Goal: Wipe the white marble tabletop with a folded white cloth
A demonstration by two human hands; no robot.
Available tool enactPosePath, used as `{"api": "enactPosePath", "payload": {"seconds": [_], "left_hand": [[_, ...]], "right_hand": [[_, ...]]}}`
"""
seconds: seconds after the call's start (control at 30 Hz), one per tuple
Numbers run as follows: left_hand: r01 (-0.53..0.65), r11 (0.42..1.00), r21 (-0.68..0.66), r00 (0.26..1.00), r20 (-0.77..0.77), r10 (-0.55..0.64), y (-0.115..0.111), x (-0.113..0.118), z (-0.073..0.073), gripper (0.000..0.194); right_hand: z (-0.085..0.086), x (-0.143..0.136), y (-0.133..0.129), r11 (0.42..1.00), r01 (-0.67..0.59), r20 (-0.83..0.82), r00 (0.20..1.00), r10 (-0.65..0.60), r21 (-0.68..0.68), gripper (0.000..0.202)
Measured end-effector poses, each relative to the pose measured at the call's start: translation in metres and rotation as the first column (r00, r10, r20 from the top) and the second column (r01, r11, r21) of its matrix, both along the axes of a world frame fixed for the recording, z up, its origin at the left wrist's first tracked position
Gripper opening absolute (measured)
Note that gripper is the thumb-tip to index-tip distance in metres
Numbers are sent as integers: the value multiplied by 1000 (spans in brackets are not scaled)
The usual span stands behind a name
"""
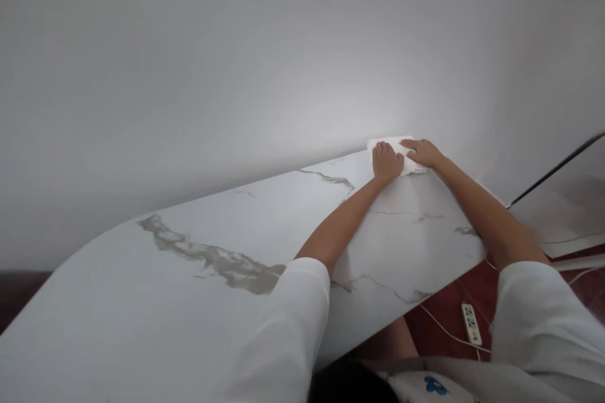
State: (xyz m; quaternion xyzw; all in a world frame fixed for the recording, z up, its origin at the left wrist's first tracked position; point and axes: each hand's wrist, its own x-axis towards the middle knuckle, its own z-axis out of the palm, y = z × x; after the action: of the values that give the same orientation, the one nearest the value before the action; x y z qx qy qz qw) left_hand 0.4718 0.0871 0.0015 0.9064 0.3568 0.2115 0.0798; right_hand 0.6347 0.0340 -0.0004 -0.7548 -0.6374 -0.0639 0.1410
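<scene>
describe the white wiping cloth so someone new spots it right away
Start with the marbled tabletop along the pale wall. At its far edge, the left hand and right hand lie on a white cloth. It has a ragged edge and none of the tabletop's grey veins.

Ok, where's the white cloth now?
Head view, right of centre: the white cloth sits at the far edge of the marbled white tabletop, by the pale wall, under the left hand and right hand.
</scene>
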Motion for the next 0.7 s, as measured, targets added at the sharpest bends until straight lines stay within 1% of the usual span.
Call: {"api": "enactPosePath", "payload": {"seconds": [0.07,0.17,0.33,0.43,0.5,0.57,0.63,0.7], "left_hand": [[42,999,19,999,-8,-41,-18,-3,-1,55],[107,993,49,994,-11,-107,-55,-14,-3,57],[226,973,34,974,-29,-225,-126,-40,-1,62],[275,961,16,961,-47,-274,-160,-62,2,64],[294,956,21,955,-55,-292,-176,-83,4,63],[303,953,28,952,-53,-301,-185,-109,5,61],[305,952,27,951,-62,-303,-186,-141,5,60],[305,952,29,950,-82,-302,-181,-178,5,61]], "right_hand": [[0,-1,-25,1000,-6,19,1000,6,-10,53],[0,-12,-73,1000,-21,18,1000,21,1,54],[1,-42,-160,998,34,-29,999,-33,46,54],[0,-65,-201,996,69,-42,997,-66,61,53],[-1,-84,-219,994,90,-25,996,-89,68,53],[-3,-110,-230,992,99,4,995,-100,77,53],[-4,-143,-233,992,89,27,995,-91,86,53],[-5,-183,-228,992,77,37,996,-81,101,53]]}}
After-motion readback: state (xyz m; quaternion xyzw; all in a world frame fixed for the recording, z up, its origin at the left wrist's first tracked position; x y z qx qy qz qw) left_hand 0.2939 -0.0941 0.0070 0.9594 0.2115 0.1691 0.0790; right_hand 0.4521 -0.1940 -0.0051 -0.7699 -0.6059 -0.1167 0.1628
